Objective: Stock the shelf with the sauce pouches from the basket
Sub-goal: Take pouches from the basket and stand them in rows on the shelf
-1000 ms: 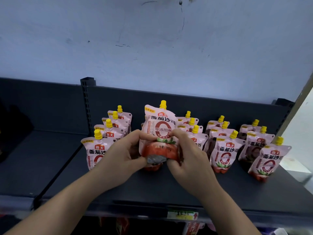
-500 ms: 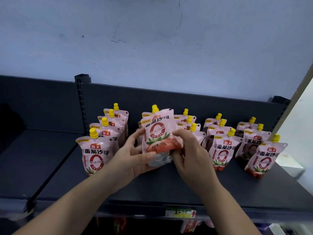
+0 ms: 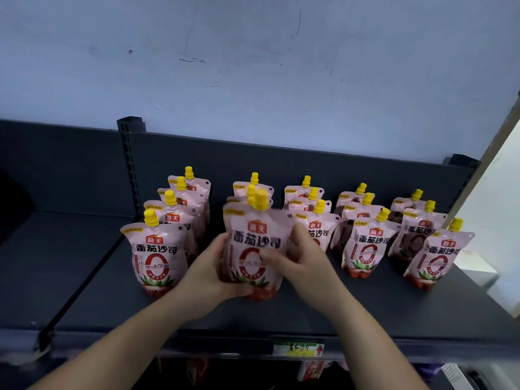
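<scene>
a scuffed pale blue wall (image 3: 253, 66) fills the upper half of the frame above a dark grey shelf (image 3: 323, 311). at the centre of the frame a pink sauce pouch (image 3: 254, 237) with a yellow cap is upright at the front of the second row from the left; whether its base touches the shelf is unclear. the left hand (image 3: 211, 268) wraps its grip round the pouch's left edge and base. the right hand (image 3: 301, 257) closes its grip on the right edge, thumb across the front. other pouches (image 3: 365, 249) stand in rows on either side. a yellow price tag (image 3: 298, 349) sits on the shelf's front lip, lower centre.
</scene>
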Action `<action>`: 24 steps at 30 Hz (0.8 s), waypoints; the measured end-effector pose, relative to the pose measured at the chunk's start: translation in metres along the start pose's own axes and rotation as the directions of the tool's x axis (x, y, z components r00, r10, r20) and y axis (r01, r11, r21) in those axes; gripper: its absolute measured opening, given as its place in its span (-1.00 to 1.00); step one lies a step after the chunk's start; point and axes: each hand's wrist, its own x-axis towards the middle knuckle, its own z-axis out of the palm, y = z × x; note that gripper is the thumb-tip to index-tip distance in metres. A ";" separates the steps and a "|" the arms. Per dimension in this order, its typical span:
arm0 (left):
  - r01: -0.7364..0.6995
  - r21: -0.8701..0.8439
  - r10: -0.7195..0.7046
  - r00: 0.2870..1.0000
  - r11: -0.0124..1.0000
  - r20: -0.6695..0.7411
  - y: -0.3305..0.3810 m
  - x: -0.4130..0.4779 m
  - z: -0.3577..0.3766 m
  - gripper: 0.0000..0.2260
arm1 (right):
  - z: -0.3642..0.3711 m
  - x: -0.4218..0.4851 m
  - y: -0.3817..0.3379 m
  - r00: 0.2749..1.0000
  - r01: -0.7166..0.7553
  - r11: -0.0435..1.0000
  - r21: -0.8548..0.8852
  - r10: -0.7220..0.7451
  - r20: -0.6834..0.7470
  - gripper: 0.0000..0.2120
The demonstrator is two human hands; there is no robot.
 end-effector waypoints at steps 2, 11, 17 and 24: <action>0.025 0.065 -0.026 1.000 0.998 0.009 -0.015 -0.001 0.003 -0.28 | 0.013 0.006 0.012 0.999 -0.010 0.999 -0.050 0.007 -0.052 -0.73; 0.126 0.321 -0.146 0.988 0.939 0.040 -0.055 -0.003 -0.009 -0.17 | 0.027 0.011 0.042 0.985 -0.065 0.982 0.177 0.091 -0.146 -0.79; 0.133 0.412 -0.152 0.988 0.902 0.013 -0.063 0.006 -0.011 -0.19 | 0.028 0.029 0.042 0.962 -0.109 0.949 0.295 0.175 -0.207 -0.91; 0.153 0.491 -0.170 0.985 0.858 -0.009 -0.068 0.010 -0.017 -0.17 | 0.020 0.036 0.045 0.956 -0.213 0.927 0.310 0.263 -0.130 -0.77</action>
